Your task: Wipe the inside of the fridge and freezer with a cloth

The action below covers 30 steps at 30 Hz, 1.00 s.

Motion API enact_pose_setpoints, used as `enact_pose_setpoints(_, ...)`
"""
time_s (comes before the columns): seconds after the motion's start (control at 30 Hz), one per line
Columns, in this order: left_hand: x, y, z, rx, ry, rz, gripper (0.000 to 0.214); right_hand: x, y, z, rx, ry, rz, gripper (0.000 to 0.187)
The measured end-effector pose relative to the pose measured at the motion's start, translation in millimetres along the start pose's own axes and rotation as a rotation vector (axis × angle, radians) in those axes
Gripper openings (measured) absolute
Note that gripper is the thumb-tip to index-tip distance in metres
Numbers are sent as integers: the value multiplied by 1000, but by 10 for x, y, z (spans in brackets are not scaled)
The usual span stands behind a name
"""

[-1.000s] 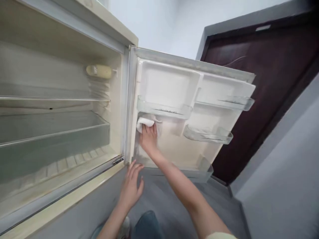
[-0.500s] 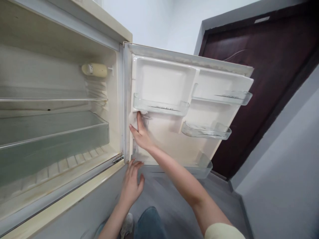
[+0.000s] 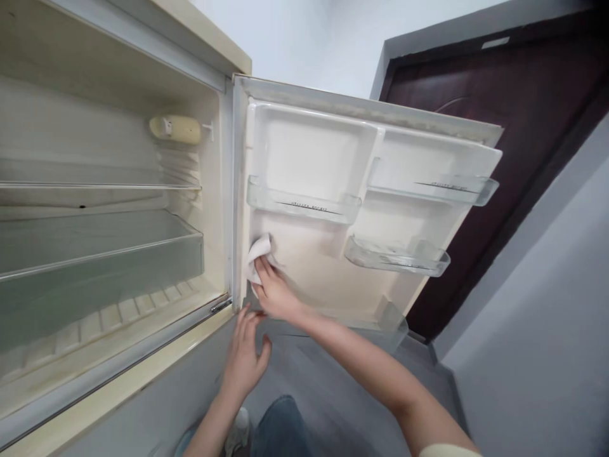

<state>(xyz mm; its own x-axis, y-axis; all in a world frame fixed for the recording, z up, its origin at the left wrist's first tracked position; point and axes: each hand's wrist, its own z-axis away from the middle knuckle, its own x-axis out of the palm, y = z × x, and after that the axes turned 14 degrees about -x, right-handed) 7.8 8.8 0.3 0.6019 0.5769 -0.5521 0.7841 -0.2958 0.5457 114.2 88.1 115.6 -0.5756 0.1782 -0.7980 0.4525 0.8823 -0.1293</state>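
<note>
Head view: the only writing I can find is a thin dark printed line on the front of the upper left door shelf (image 3: 304, 204) and another on the upper right door shelf (image 3: 445, 186); both are too small for me to read.

My right hand (image 3: 276, 293) reaches forward with the forearm stretched out from the lower right. Its fingers are loosely bent over a white cloth (image 3: 257, 252) and hold it pressed against the inner face of the open fridge door (image 3: 314, 257). The cloth is small and crumpled, bunched up above my fingertips. It sits low on the door near the hinge edge, below the upper left door shelf.

My left hand (image 3: 244, 363) is empty and flat, fingers spread and pointing up. It lies against the grey front panel (image 3: 190, 387) under the open compartment, just below the door's lower corner and close beneath the right hand.

Inside the fridge I see a glass shelf (image 3: 95, 186), a clear drawer (image 3: 104, 266) and a cream knob (image 3: 175, 129) on the wall. A dark brown room door (image 3: 523, 146) stands behind.
</note>
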Motion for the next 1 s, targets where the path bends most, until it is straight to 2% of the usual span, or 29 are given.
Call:
enact_pose_setpoints(0.17, -43, -40, -3, 16, -51, 6, 34, -271, 173, -343, -98, 126, 416, 56)
enact_pose_setpoints(0.27, -37, -65, -3, 20, -52, 16, 36, -454, 334, -390, -194, 166, 501, 56)
enact_pose_setpoints(0.33, -30, -66, -5, 19, -51, 27, 36, -480, 420, -300, -269, 129, 512, 54)
enact_pose_setpoints(0.43, -32, -44, -10, 16, -42, 44, 36, -359, 526, 6, -381, -50, 487, 51)
enact_pose_setpoints(0.57, -51, -17, -15, 35, -48, 53, 38, -174, 664, 470, -589, -440, 381, 42)
enact_pose_setpoints(0.6, -54, -15, -15, 39, -47, 51, 37, -174, 690, 535, -629, -511, 367, 39)
enact_pose_setpoints(0.67, -59, -14, -13, 43, -41, 46, 37, -258, 716, 561, -665, -567, 378, 38)
enact_pose_setpoints(0.73, -61, -15, -9, 37, -38, 46, 37, -444, 700, 459, -642, -508, 429, 44)
enact_pose_setpoints(0.77, -62, -16, -7, 32, -38, 46, 36, -559, 678, 375, -598, -433, 463, 49)
enact_pose_setpoints(0.87, -64, -15, -1, 21, -50, 45, 36, -859, 592, 107, -363, -91, 560, 61)
enact_pose_setpoints(0.93, -65, -14, 1, 22, -60, 48, 37, -918, 553, 17, -230, 90, 592, 63)
enact_pose_setpoints(1.0, -68, -13, 1, 23, -70, 54, 37, -831, 551, 57, -219, 115, 583, 62)
